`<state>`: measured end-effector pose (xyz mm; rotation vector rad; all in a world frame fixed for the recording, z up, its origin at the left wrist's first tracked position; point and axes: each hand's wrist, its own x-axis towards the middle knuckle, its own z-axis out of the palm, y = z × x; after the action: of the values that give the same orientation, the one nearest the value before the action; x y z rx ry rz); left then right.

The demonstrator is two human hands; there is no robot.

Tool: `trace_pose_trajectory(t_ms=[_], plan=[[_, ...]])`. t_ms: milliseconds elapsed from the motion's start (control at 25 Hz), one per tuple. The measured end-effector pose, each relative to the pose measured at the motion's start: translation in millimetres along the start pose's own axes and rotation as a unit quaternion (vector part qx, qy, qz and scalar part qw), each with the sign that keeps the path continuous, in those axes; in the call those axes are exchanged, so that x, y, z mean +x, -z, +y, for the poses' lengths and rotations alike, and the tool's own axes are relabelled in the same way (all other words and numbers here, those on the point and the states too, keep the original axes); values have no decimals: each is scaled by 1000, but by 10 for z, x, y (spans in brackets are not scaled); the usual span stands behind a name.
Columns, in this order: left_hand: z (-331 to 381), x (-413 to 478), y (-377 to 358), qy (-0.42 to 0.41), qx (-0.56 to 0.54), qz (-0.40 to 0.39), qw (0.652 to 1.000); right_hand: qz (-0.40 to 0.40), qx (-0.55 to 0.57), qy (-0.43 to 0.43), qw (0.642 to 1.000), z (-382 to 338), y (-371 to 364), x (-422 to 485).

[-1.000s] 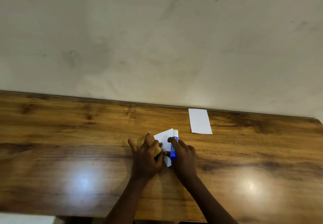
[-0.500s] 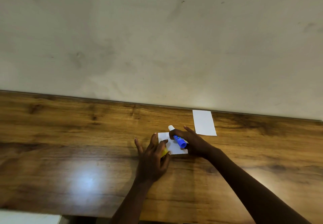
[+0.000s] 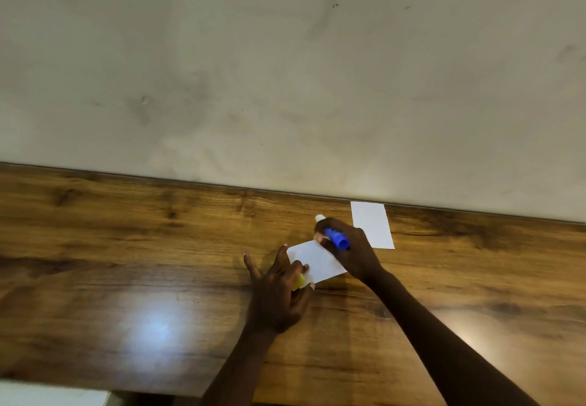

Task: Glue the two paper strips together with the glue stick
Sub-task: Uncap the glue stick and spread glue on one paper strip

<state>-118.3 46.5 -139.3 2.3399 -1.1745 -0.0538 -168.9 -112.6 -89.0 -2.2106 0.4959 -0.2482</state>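
logged a pale, smudged wall (image 3: 285,72) rising from the far edge of the surface. found a wood-grain table (image 3: 126,247) spanning the whole width, with glare patches toward its front edge. noted a white object (image 3: 47,394) below the front left corner, too cropped to identify.

observed the right hand (image 3: 355,256) reaching in from the front right, curled round the glue stick (image 3: 336,237) and gripping it firmly. observed the left hand (image 3: 279,294) right of centre, outer fingers spread, fingertips pressing the left end of the near paper strip (image 3: 317,261), with a small yellow piece (image 3: 298,282) pinched between thumb and finger.

found the near paper strip lying flat and skewed between the two hands, its right end partly under the right hand. found the far paper strip (image 3: 372,225) flat against the far edge, just beyond the right hand, apart from the near strip.

recorded the glue stick as blue-bodied, tilted, white tip pointing toward the far left just past the near strip's far corner. could not tell whether the tip touched paper or table.
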Motion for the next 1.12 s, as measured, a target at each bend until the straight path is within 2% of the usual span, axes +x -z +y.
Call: trace_pose_trajectory(t_ms=[80, 160, 280, 400, 840, 1120], plan=[[-11, 10, -1, 16, 8, 5, 1000, 125, 215, -60, 967, -75, -102, -48], [-26, 6, -9, 26, 13, -2, 1000, 160, 301, -105, 934, -130, -220, -59], [-36, -2, 0, 25, 9, -6, 1000, 140, 290, -145, 936, -173, -380, -64], [-44, 7, 10, 26, -2, -1, 1000, 159, 250, -178, 938, -149, -469, -74], [-24, 6, 18, 25, -3, 5, 1000, 142, 194, -156, 958, -89, -518, -104], [-11, 5, 15, 33, 16, -1, 999, 202, 178, -183, 946, 115, -318, -113]])
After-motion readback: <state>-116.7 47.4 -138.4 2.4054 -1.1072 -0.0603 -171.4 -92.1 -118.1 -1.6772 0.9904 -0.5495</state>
